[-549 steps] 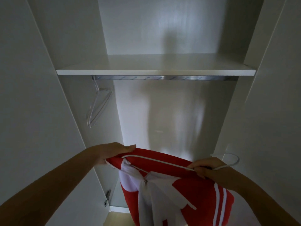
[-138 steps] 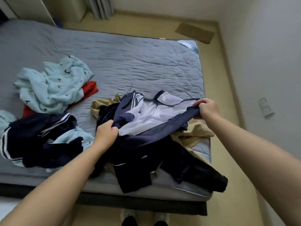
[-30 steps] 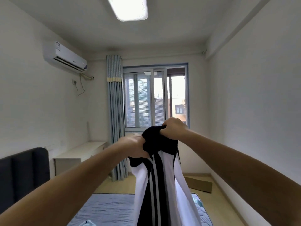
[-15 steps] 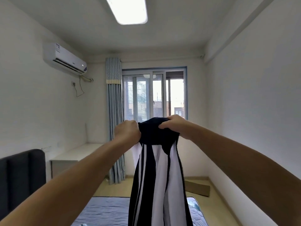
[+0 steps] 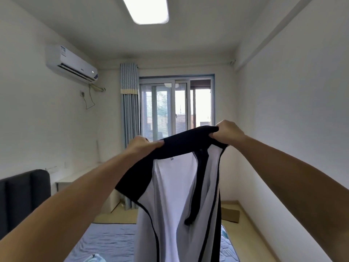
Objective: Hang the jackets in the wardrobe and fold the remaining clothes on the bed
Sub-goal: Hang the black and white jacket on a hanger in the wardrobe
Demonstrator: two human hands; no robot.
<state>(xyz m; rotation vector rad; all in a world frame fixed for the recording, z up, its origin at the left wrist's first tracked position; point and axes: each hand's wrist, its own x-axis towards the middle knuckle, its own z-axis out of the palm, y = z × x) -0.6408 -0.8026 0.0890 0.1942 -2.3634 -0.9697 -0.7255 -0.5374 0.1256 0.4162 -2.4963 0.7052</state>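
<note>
I hold a navy jacket (image 5: 175,195) with a white lining up in front of me, open side toward me, its zip edge on the right. My left hand (image 5: 142,145) grips the left end of the dark collar. My right hand (image 5: 225,132) grips the right end, a little higher. The collar is stretched between them and the body hangs down out of the frame. Below it lies the bed (image 5: 105,242) with its blue-grey quilted cover. The wardrobe is out of view.
A dark headboard (image 5: 22,193) stands at the left, with a white bedside table (image 5: 79,178) past it. Far wall has a window (image 5: 177,108) and a blue curtain (image 5: 130,114). A flat cardboard piece (image 5: 230,214) lies on the floor right of the bed.
My hands have moved apart, spreading the collar that was bunched between them. The jacket now hangs open with its white lining facing me.
</note>
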